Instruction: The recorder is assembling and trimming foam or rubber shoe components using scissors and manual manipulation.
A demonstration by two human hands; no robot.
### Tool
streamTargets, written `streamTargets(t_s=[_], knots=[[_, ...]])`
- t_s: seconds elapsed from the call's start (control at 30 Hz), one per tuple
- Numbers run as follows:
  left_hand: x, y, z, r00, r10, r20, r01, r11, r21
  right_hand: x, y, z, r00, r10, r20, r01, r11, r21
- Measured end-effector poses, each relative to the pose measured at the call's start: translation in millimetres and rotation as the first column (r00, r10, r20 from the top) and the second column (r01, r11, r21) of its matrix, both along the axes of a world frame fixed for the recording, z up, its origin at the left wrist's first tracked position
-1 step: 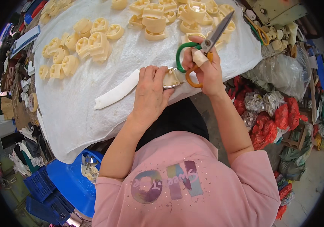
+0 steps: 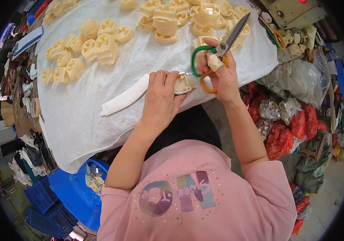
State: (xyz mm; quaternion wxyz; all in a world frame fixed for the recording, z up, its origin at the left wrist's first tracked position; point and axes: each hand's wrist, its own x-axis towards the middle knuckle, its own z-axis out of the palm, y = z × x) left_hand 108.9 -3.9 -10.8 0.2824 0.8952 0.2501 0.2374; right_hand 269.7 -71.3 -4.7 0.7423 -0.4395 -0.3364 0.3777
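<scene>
My left hand (image 2: 162,98) lies over the near edge of the white cloth (image 2: 87,128), its fingers together, gripping a cream piece with a shiny metal rim (image 2: 183,84), perhaps a buckle. A curved white strip (image 2: 125,96) runs out from under these fingers to the left; its join to the piece is hidden. Just to the right, my right hand (image 2: 224,78) holds scissors (image 2: 229,40) with one green and one orange handle. Their blades look together and point up and away to the right. A beige wrapping covers part of one finger on this hand.
Cream moulded pieces stand in clusters on the cloth, left (image 2: 103,48) and far middle (image 2: 166,24). At lower left is a blue basin (image 2: 73,197) with small parts inside, beside blue crates (image 2: 43,195). Red plastic bags (image 2: 278,138) lie at right, below clear plastic sheeting (image 2: 300,76).
My right hand and the scissors have shifted slightly to the right, away from the cream piece. The left hand keeps almost the same place on the piece and strip.
</scene>
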Motion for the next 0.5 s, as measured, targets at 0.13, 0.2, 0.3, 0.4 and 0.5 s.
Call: streamTargets(t_s=[0.13,0.2,0.3,0.4,0.5], knots=[[-0.8,0.4,-2.6,0.999,0.012,0.032,-0.012,1.000,0.002,-4.2,-8.8,13.5,0.996,-0.042,-0.072,0.045,0.998,0.035],[-2.4,0.7,-6.0,0.998,0.021,0.066,-0.020,1.000,-0.015,-4.7,-10.8,15.3,0.998,-0.030,-0.053,0.033,0.998,0.044],[-13.3,-3.3,5.0,0.990,0.060,0.127,-0.056,0.998,-0.032,-2.8,-14.7,24.8,0.969,-0.045,0.244,0.093,0.978,-0.186],[-48.2,-4.8,21.6,0.975,0.160,0.155,-0.152,0.986,-0.062,-13.7,-11.9,39.1,0.828,0.118,0.548,0.157,0.889,-0.429],[-102.8,3.0,26.9,0.916,0.369,0.157,-0.357,0.929,-0.100,-18.8,-9.6,26.7,0.717,0.199,0.668,0.177,0.875,-0.450]])
